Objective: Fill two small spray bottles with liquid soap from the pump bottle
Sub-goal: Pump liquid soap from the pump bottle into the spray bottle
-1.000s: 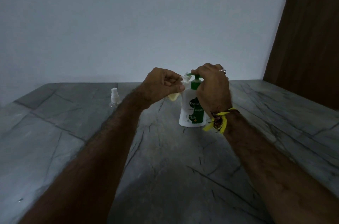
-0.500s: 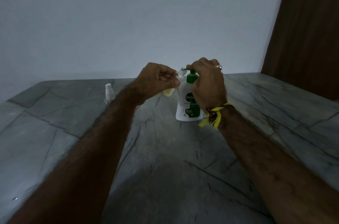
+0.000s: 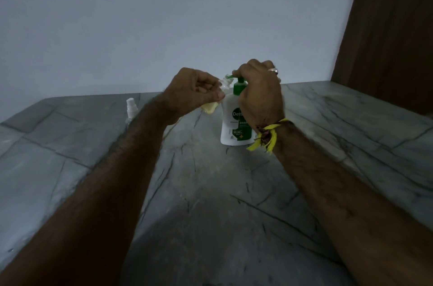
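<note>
The left hand (image 3: 195, 92) curls its fingers around a small spray bottle (image 3: 212, 105), holding it tilted so its open neck meets the green spout of the pump bottle (image 3: 234, 126); pale yellow liquid shows in the part of the small bottle below the palm. Just to the right of that hand, the right hand (image 3: 259, 95) is clenched over the pump head, fingers wrapped on top of it, a ring on one finger and a yellow thread (image 3: 267, 136) tied at the wrist. The pump bottle stands upright on the grey stone counter (image 3: 210, 192) beneath the right hand. Beyond the left forearm, well apart from both hands, a second spray bottle (image 3: 131, 108) with a white cap stands on the counter.
</note>
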